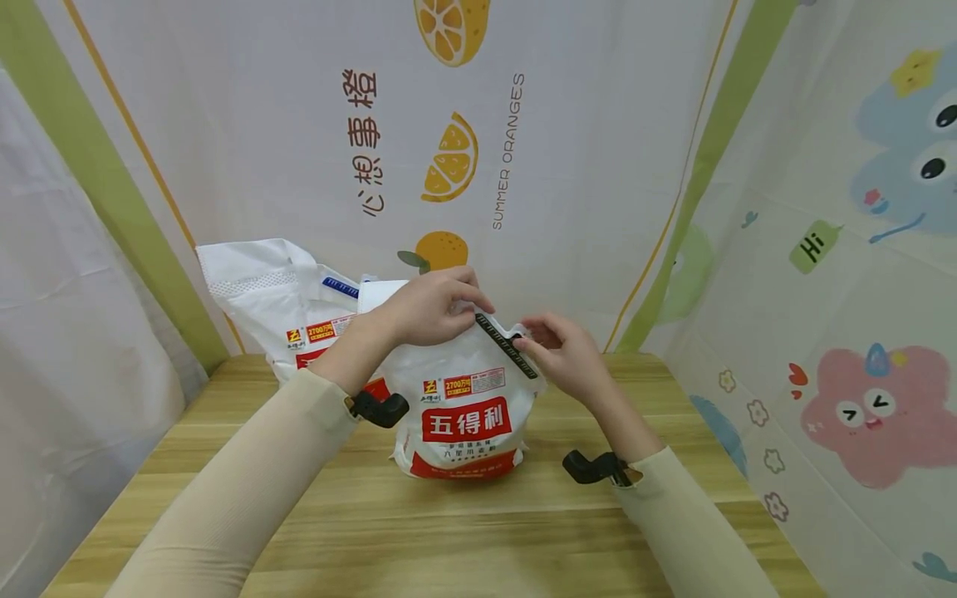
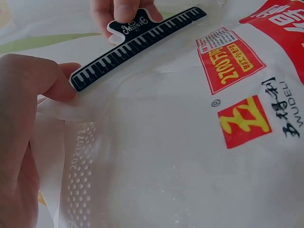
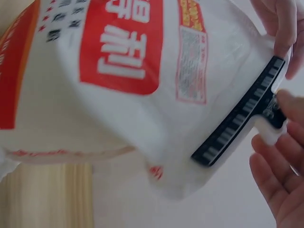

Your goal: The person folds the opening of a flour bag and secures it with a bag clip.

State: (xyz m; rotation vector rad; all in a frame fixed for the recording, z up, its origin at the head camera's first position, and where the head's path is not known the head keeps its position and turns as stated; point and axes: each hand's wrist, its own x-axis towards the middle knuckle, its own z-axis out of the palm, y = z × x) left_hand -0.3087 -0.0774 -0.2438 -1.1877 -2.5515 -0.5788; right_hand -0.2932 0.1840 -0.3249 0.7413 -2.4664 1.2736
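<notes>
A white flour bag (image 1: pixel 441 361) with red print stands upright on the wooden table, its top folded down. Across the right part of that fold lies a black piano-key sealing clip (image 1: pixel 507 346), slanting down to the right. My right hand (image 1: pixel 564 355) pinches the clip's "Music" handle between thumb and fingers, as the right wrist view shows on the clip (image 3: pixel 240 111). At the clip's other end, my left hand (image 2: pixel 21 104) grips the folded bag top, its fingertip right against the clip (image 2: pixel 137 50).
Behind and to the left leans a second white flour bag (image 1: pixel 257 286), with a blue clip (image 1: pixel 341 287) at its top. The wooden table (image 1: pixel 419 540) reaches back to a printed curtain (image 1: pixel 598 166). Another patterned curtain (image 1: pixel 748 332) hangs on the right.
</notes>
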